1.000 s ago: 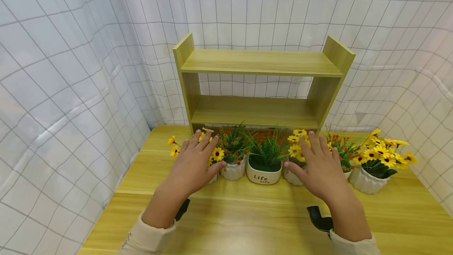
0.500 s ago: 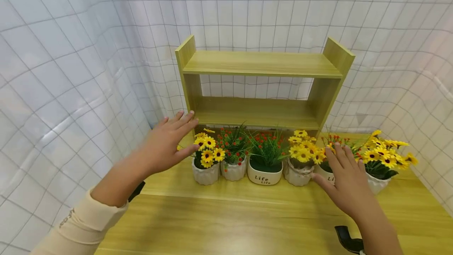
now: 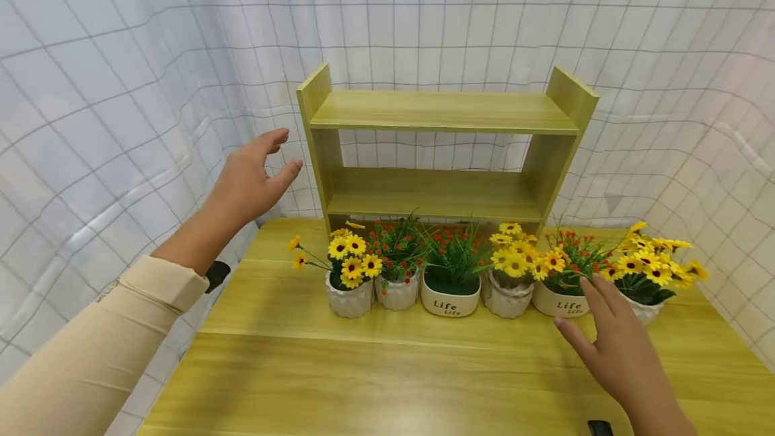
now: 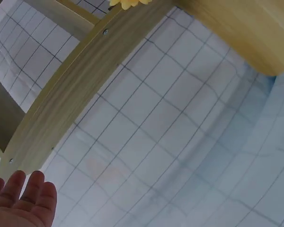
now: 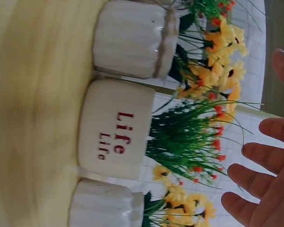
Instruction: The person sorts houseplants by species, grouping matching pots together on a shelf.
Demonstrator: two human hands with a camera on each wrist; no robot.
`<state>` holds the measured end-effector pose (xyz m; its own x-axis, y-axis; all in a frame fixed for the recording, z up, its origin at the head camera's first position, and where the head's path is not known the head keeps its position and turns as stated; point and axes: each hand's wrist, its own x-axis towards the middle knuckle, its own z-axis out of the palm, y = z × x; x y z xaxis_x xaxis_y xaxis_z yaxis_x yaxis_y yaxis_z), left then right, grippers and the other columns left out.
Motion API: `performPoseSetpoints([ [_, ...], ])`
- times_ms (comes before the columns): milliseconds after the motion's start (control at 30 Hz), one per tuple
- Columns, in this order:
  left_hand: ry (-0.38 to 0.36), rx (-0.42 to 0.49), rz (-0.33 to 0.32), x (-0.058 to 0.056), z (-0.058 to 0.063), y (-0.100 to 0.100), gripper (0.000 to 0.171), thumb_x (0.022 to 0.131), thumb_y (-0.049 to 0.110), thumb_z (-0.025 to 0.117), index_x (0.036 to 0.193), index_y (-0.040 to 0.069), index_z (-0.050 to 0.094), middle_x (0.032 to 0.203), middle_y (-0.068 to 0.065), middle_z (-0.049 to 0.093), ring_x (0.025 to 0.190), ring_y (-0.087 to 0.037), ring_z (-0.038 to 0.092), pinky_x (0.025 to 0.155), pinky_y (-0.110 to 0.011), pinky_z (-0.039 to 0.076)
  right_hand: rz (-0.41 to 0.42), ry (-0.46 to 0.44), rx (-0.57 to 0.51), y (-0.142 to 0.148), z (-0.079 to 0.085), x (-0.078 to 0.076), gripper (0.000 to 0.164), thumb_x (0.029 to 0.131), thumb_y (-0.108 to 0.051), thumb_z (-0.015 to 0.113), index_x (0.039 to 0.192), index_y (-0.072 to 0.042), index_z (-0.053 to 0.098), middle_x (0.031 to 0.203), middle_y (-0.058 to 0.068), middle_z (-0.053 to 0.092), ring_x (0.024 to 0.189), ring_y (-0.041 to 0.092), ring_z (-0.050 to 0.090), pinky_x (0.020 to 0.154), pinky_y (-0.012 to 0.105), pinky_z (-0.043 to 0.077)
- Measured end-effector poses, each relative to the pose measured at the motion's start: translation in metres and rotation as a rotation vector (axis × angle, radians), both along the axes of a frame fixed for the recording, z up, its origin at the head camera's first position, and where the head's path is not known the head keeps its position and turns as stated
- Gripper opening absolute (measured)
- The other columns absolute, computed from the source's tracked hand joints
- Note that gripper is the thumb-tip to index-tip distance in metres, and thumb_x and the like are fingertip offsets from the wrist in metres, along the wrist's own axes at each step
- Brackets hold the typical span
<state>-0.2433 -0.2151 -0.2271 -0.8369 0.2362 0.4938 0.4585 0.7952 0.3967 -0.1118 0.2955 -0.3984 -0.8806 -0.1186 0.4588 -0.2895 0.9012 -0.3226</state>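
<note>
My left hand (image 3: 245, 180) is raised beside the upper left side of a two-tier wooden shelf (image 3: 445, 110), thumb apart from the fingers, holding nothing. In the left wrist view its fingers (image 4: 31, 198) are near the shelf's side panel (image 4: 71, 90). My right hand (image 3: 626, 348) hovers at the right end of a row of potted artificial flowers, thumb and fingers spread and nothing held. Closest to it are an oval "Life" pot (image 5: 116, 127) with red blooms and a white pot of yellow flowers (image 3: 648, 264), partly hidden behind the hand.
Left along the row stand a yellow-flowered pot (image 3: 350, 298), a red-flowered pot (image 3: 398, 291), another "Life" pot (image 3: 451, 300) and a cloth-wrapped pot (image 3: 508, 298). They line the shelf's front on the wooden table (image 3: 375, 382). A white grid-patterned curtain (image 3: 436, 25) surrounds the back and sides.
My left hand has moved from over the left flowers, left and up, to beside the shelf. My right hand has shifted right and toward me. The pots stay in place.
</note>
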Motion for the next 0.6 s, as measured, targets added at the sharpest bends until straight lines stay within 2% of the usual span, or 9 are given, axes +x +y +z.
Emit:
performPoseSetpoints([
  [100, -0.122, 0.098, 0.043, -0.01, -0.006, -0.001, 0.065, 0.101, 0.04, 0.052, 0.154, 0.006, 0.033, 0.151, -0.016, 0.043, 0.135, -0.038, 0.043, 0.104, -0.058, 0.038, -0.023, -0.048, -0.014, -0.003, -0.008, 0.001, 0.078, 0.092, -0.037, 0.071, 0.147, 0.008, 0.038, 0.147, 0.035, 0.036, 0.128, 0.058, 0.036, 0.095, 0.073, 0.032],
  [233, -0.216, 0.146, 0.059, -0.025, -0.016, 0.001, 0.07, 0.102, 0.044, 0.049, 0.157, 0.01, 0.025, 0.155, -0.016, 0.038, 0.138, -0.038, 0.039, 0.105, -0.058, 0.038, -0.066, -0.14, -0.024, -0.012, -0.017, 0.001, 0.077, 0.095, -0.044, 0.066, 0.145, 0.008, 0.04, 0.142, 0.035, 0.042, 0.122, 0.058, 0.043, 0.09, 0.071, 0.037],
  [333, -0.246, 0.179, 0.064, -0.034, -0.021, 0.006, 0.071, 0.102, 0.045, 0.048, 0.159, 0.012, 0.022, 0.156, -0.015, 0.035, 0.139, -0.038, 0.038, 0.106, -0.058, 0.037, -0.094, -0.226, -0.041, -0.02, -0.023, -0.001, 0.078, 0.096, -0.05, 0.061, 0.146, 0.007, 0.04, 0.141, 0.035, 0.044, 0.123, 0.056, 0.044, 0.091, 0.069, 0.038],
  [433, -0.262, 0.204, 0.071, -0.04, -0.023, 0.011, 0.073, 0.102, 0.047, 0.048, 0.159, 0.012, 0.019, 0.157, -0.014, 0.034, 0.14, -0.037, 0.037, 0.107, -0.057, 0.036, -0.103, -0.262, -0.062, -0.028, -0.032, -0.006, 0.078, 0.096, -0.051, 0.059, 0.145, 0.008, 0.041, 0.14, 0.035, 0.045, 0.125, 0.055, 0.044, 0.094, 0.068, 0.038],
  [600, -0.265, 0.242, 0.104, -0.049, -0.026, 0.022, 0.073, 0.101, 0.047, 0.047, 0.159, 0.011, 0.02, 0.157, -0.014, 0.034, 0.139, -0.037, 0.038, 0.107, -0.055, 0.037, -0.096, -0.317, -0.202, -0.037, -0.041, -0.016, 0.08, 0.097, -0.048, 0.06, 0.149, 0.008, 0.035, 0.145, 0.035, 0.039, 0.13, 0.054, 0.037, 0.101, 0.068, 0.033],
])
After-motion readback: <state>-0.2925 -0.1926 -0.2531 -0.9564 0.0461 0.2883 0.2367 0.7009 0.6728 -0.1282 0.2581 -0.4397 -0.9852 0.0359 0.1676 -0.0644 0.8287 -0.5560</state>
